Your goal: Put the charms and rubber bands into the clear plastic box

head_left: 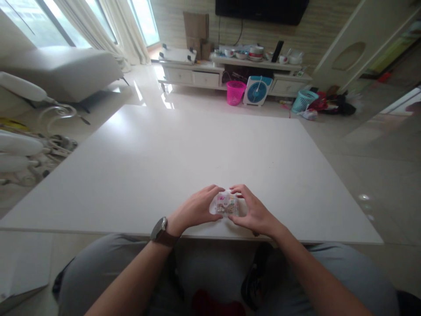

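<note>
A small clear plastic box [226,204] with little pink and metallic-looking pieces inside is near the front edge of the white table [210,149]. My left hand [201,206] grips its left side, thumb at the near edge and fingers at the far edge. On the other side my right hand [252,210] holds it the same way, fingers curved round the far right corner and thumb at the near one. What the small pieces are is too blurred to tell. A watch [160,228] with a brown strap sits on my left wrist.
My legs [348,272] are below the table's front edge. Beyond the table stand a pink basket [235,93], a blue fan [257,91] and a light blue basket [304,101] by a white cabinet [205,79]. White chairs [23,87] stand at the left.
</note>
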The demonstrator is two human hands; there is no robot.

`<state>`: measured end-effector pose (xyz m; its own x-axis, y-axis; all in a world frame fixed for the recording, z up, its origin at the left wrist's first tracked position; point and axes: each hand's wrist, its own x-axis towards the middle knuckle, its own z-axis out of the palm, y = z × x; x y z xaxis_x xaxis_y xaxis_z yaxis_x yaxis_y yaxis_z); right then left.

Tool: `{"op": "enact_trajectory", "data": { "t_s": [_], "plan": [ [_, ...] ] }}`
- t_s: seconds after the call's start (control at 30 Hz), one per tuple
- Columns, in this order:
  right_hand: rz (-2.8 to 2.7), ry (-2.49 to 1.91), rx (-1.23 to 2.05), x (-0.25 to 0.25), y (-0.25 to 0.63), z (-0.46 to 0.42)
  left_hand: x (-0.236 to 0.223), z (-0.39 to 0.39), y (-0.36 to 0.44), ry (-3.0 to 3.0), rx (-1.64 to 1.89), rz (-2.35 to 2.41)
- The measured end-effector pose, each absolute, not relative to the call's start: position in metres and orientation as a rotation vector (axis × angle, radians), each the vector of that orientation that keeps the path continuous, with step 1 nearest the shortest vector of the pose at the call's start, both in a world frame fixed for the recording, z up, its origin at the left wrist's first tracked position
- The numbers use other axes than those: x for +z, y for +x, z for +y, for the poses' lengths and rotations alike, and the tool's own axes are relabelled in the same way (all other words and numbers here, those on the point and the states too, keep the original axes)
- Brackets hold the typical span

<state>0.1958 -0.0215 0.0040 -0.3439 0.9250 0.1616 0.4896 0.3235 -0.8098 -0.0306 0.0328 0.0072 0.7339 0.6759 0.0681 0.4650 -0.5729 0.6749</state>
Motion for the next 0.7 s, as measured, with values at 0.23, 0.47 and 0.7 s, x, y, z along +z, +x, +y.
{"op": "enact_trajectory", "data": {
  "t_s": [0.23,0.47,0.7],
  "plan": [
    [-2.025,-1.264,0.796,0.007,0.198,-0.023,0.010,0.031,-0.027,2.305,0.510,0.878],
    [-1.788,-1.290,0.919,0.008,0.192,-0.028,0.008,0.025,-0.019,2.353,0.581,1.152],
    [-1.673,-1.304,1.029,0.007,0.182,-0.029,0.005,0.019,-0.014,2.418,0.523,1.235]
  ]
}}
